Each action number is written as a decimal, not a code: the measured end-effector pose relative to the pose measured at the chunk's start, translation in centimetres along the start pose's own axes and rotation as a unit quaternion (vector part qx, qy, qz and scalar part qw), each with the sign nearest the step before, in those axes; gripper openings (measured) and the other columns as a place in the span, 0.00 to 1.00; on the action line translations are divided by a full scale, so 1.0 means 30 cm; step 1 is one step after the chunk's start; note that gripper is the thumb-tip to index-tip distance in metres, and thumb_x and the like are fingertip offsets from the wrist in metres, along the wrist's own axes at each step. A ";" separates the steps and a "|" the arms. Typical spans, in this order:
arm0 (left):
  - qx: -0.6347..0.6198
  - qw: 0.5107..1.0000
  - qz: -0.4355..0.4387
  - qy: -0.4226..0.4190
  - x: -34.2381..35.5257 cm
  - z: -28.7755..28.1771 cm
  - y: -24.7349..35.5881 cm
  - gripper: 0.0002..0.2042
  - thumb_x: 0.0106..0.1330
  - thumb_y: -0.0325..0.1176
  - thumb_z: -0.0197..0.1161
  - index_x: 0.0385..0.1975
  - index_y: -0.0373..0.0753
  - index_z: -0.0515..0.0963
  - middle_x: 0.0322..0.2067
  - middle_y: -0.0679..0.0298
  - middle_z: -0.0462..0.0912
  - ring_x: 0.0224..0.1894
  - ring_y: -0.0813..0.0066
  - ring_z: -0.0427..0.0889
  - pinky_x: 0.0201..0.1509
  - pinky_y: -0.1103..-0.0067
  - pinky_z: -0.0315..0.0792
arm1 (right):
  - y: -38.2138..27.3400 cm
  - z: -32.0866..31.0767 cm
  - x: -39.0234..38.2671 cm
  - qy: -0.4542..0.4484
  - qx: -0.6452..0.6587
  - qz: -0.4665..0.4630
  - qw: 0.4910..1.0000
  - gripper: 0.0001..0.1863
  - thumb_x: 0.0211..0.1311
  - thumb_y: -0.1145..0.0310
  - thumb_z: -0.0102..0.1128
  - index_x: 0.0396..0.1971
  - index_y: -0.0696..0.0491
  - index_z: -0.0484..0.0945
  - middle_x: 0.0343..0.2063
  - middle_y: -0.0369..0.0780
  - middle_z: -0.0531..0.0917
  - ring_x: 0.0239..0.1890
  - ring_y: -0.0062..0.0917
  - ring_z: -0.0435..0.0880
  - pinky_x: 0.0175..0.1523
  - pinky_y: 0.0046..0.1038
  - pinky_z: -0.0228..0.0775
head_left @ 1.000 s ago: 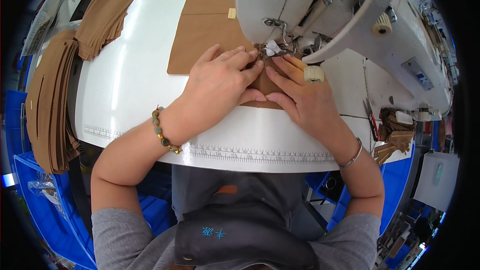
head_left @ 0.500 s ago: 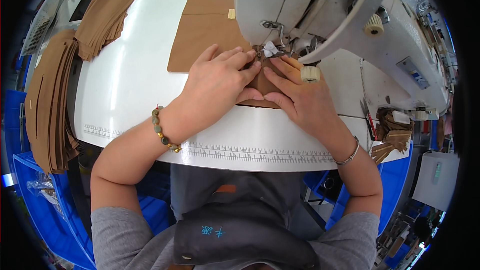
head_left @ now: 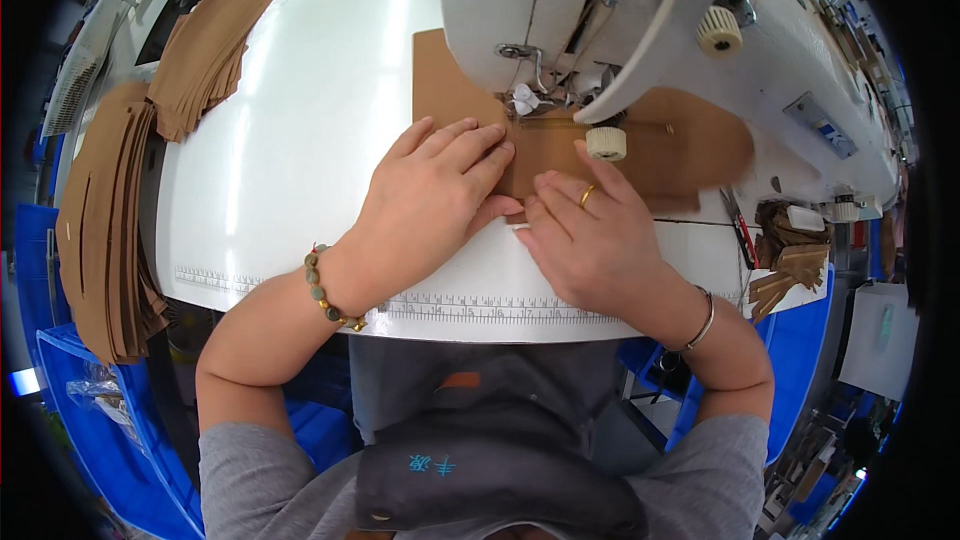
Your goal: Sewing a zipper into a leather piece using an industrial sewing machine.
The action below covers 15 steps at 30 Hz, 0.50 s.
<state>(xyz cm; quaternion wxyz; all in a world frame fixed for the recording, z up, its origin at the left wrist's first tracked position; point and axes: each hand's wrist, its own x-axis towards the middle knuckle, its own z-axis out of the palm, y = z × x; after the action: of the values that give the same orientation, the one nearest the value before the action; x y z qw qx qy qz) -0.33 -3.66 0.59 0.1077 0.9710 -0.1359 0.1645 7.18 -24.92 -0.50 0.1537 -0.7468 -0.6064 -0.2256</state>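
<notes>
A brown fabric piece (head_left: 570,155) lies under the needle area of a white sewing machine (head_left: 520,10), reaching out on both sides of it. Flat on its left part rests my left hand (head_left: 435,190), fingers stretched toward the presser foot (head_left: 520,120). My right hand (head_left: 595,235) is at the near edge of the fabric, its fingers bent and drawn together on that edge; the thumb tip is partly hidden. The fabric's right end is smeared by motion.
Stacks of brown cut pieces (head_left: 105,230) hang at the table's left edge, with another stack (head_left: 210,55) behind. Red-handled snips (head_left: 740,230) and brown scraps (head_left: 795,265) lie at right. A printed ruler (head_left: 470,310) runs along the front edge. Blue bins (head_left: 110,420) stand below.
The brown piece has turned and shifted right, so its long part now extends past the machine's right side. My right hand has moved nearer and its fingers have bent; my left hand stays almost in place.
</notes>
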 end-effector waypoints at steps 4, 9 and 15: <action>-0.029 0.999 0.012 -0.015 0.003 -0.006 -0.021 0.27 0.62 0.46 0.73 0.58 0.37 0.83 0.61 0.58 0.83 0.65 0.57 0.80 0.69 0.63 0.73 | 0.005 0.016 0.005 0.031 0.026 -0.008 0.999 0.13 0.56 0.63 0.71 0.30 0.59 0.83 0.34 0.45 0.87 0.40 0.33 0.86 0.66 0.47 0.74; 0.034 0.998 0.045 -0.012 0.008 0.003 -0.018 0.26 0.62 0.43 0.73 0.57 0.36 0.83 0.61 0.58 0.83 0.63 0.59 0.82 0.65 0.68 0.77 | 0.022 -0.010 0.012 0.051 0.014 -0.027 0.998 0.10 0.55 0.62 0.72 0.30 0.52 0.84 0.34 0.39 0.87 0.38 0.30 0.86 0.58 0.40 0.78; 0.150 0.982 0.110 -0.042 -0.001 0.004 -0.009 0.24 0.63 0.32 0.70 0.59 0.34 0.81 0.61 0.54 0.83 0.61 0.61 0.84 0.62 0.70 0.80 | 0.250 -0.460 -0.138 0.128 -0.160 0.109 0.973 0.05 0.61 0.67 0.73 0.33 0.51 0.86 0.31 0.38 0.87 0.33 0.31 0.86 0.38 0.33 0.76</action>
<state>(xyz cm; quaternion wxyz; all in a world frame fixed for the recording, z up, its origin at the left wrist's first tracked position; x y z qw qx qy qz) -0.25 -3.43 0.43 -0.0642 0.9612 -0.2203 0.1531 11.75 -36.96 9.40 0.1319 -0.7882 -0.4531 -0.3951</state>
